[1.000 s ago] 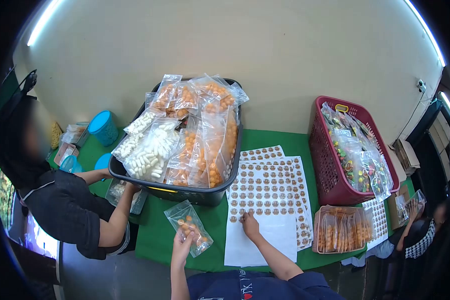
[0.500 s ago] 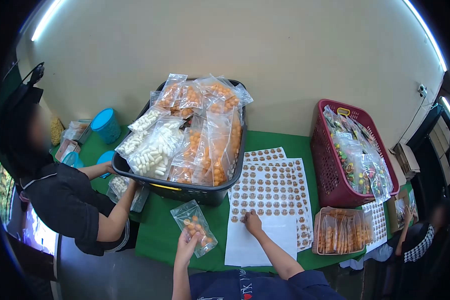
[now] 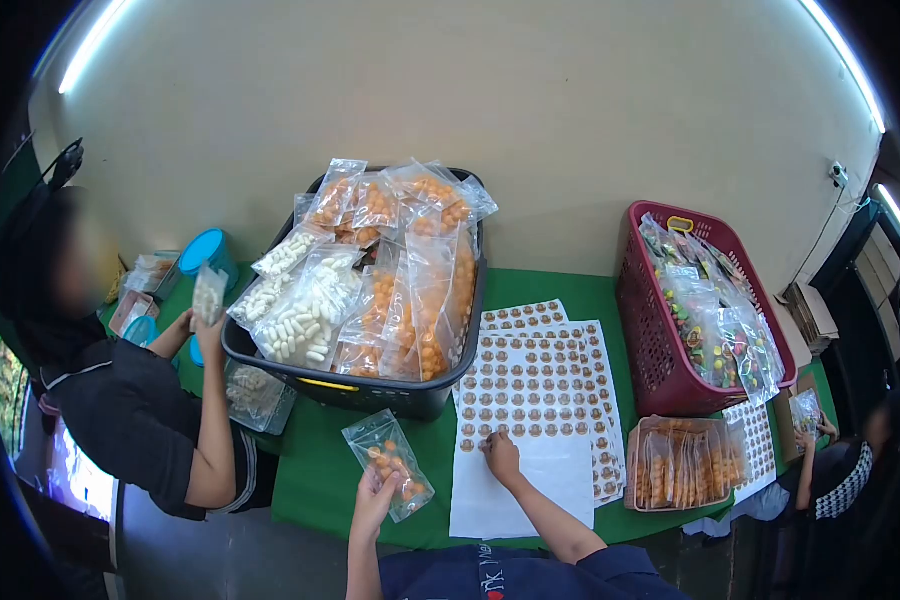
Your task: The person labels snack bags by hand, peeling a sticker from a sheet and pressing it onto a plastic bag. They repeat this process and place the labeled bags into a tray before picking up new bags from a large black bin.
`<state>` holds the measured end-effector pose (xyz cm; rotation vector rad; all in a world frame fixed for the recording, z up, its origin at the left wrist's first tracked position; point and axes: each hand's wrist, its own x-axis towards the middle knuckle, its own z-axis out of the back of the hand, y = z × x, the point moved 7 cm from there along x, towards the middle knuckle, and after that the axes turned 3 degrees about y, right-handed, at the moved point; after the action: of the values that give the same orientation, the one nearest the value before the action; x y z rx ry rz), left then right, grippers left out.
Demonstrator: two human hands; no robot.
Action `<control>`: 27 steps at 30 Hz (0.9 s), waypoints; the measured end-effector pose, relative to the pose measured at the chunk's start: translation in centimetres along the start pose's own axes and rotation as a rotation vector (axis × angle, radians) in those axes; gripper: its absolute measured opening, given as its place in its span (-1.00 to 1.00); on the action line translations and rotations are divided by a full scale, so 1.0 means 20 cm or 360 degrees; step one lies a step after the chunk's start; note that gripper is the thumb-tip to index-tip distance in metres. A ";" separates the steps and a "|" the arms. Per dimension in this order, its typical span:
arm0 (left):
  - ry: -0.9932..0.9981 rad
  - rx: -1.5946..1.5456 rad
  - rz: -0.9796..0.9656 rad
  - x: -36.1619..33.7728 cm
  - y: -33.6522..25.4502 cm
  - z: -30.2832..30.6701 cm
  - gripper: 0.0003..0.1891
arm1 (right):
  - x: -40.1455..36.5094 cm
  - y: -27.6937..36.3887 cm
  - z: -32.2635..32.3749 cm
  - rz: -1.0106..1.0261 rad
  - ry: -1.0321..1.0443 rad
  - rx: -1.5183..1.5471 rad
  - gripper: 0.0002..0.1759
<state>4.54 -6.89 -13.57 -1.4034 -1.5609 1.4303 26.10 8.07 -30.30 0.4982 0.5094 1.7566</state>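
Note:
My left hand (image 3: 373, 503) is closed on the lower left side of a clear zip bag (image 3: 387, 462) holding several orange balls. The bag is tilted over the green tablecloth. My right hand (image 3: 503, 458) rests on a white sheet of round brown stickers (image 3: 520, 385), its fingers bent together at the left end of the lowest sticker row. Whatever sits between those fingertips is too small to make out. Below that row the sheet is bare white backing. More sticker sheets (image 3: 606, 440) lie under it.
A black basket (image 3: 385, 390) heaped with bags of orange and white sweets stands ahead. To the right are a maroon basket (image 3: 642, 340) of colourful bags and a small tray (image 3: 678, 505) of orange bags. One co-worker (image 3: 140, 400) stands left, another person (image 3: 840, 480) at far right.
My right hand stays at the lowest sticker row, its fingers slightly shifted. My left hand keeps the bag. The left co-worker has raised a bag of white pieces beside the black basket.

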 end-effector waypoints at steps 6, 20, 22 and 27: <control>0.0010 0.0046 0.0031 0.02 0.02 -0.02 -0.76 | 0.07 -0.07 -0.05 -0.0134 0.0364 0.0122 -0.75; 0.0138 0.0056 0.0016 0.04 0.03 -0.08 -0.73 | 0.00 -0.02 -0.04 -0.0052 0.0159 -0.0044 -0.74; 0.0140 0.0061 -0.0001 0.04 0.04 -0.09 -0.74 | -0.01 0.00 -0.02 0.0009 0.0111 -0.0080 -0.75; 0.0111 0.0047 -0.0012 0.01 0.04 -0.10 -0.75 | 0.01 -0.06 -0.07 0.0009 0.0032 0.0047 -0.78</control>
<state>6.58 -6.23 -13.95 -1.4136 -1.4936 1.3798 26.17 8.46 -32.12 0.5040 0.5493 1.7632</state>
